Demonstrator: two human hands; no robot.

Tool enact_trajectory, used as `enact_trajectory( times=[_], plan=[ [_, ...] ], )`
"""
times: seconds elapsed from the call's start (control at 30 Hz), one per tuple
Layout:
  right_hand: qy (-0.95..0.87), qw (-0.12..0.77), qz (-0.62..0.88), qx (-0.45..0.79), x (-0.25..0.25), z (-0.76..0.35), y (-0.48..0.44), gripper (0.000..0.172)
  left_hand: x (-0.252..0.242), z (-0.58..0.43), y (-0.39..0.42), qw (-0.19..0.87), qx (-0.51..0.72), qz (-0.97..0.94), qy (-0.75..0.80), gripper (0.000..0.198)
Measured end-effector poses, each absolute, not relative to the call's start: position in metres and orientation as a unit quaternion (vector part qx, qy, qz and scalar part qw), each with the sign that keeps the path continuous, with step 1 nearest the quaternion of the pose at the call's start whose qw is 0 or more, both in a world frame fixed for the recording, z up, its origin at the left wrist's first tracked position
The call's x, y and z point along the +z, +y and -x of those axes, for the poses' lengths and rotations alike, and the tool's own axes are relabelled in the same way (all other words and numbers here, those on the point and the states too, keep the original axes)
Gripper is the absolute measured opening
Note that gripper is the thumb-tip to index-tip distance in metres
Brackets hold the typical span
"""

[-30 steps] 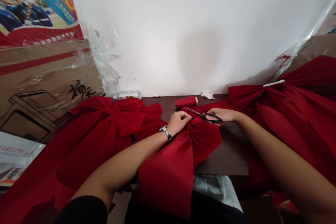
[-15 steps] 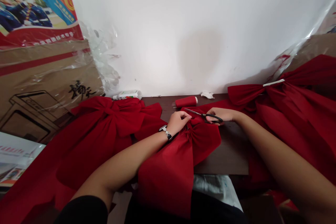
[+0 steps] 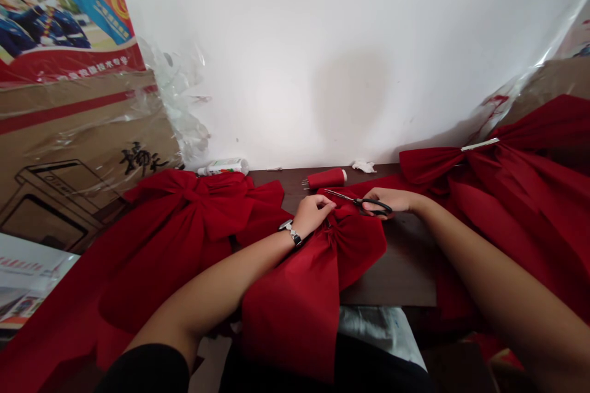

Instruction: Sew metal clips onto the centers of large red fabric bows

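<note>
My left hand pinches the gathered centre of a red fabric bow, which lies across the table edge with its tails hanging towards me. My right hand is shut on the finger loops of black-handled scissors. Their closed-looking steel blades point left, just above the bow's knot and close to my left fingertips. A red thread spool lies on the table just beyond the scissor blades. A wristwatch sits on my left wrist.
Another red bow lies to the left, and a third, with a white band at its knot, lies to the right. A white tube and tissue scrap sit by the white wall, beside plastic-wrapped cardboard.
My hands and the scissors stay almost where they were, and the bow has not visibly moved. The whole view has shifted only slightly.
</note>
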State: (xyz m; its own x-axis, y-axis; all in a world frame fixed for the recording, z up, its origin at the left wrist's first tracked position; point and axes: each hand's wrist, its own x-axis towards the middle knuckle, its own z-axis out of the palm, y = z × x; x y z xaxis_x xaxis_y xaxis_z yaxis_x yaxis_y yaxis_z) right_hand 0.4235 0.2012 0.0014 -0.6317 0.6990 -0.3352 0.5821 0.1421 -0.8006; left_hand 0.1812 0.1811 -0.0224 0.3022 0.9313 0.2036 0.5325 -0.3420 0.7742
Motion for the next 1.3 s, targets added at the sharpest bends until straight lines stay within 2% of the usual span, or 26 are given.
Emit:
enact_trajectory(
  times=[0.67, 0.93, 1.03, 1.17, 1.3],
  plan=[
    [-0.764, 0.079, 0.393, 0.505, -0.005, -0.428, 0.209, 0.054, -0.026, -0.181, 0.183, 0.295, 0.33, -0.749, 0.493, 0.019],
    [-0.76, 0.122, 0.406, 0.492, -0.001, -0.44, 0.209, 0.05, -0.027, -0.18, 0.184, 0.297, 0.337, -0.75, 0.487, 0.019],
    [-0.753, 0.184, 0.41, 0.481, 0.008, -0.449, 0.207, 0.054, -0.026, -0.18, 0.183, 0.302, 0.337, -0.75, 0.483, 0.019],
    [-0.736, 0.283, 0.495, 0.365, 0.012, -0.459, 0.212, 0.052, -0.023, -0.18, 0.181, 0.309, 0.338, -0.746, 0.483, 0.018],
    [-0.736, 0.215, 0.622, 0.157, 0.008, -0.47, 0.222, 0.032, -0.023, -0.181, 0.181, 0.305, 0.337, -0.746, 0.487, 0.018]
  ],
)
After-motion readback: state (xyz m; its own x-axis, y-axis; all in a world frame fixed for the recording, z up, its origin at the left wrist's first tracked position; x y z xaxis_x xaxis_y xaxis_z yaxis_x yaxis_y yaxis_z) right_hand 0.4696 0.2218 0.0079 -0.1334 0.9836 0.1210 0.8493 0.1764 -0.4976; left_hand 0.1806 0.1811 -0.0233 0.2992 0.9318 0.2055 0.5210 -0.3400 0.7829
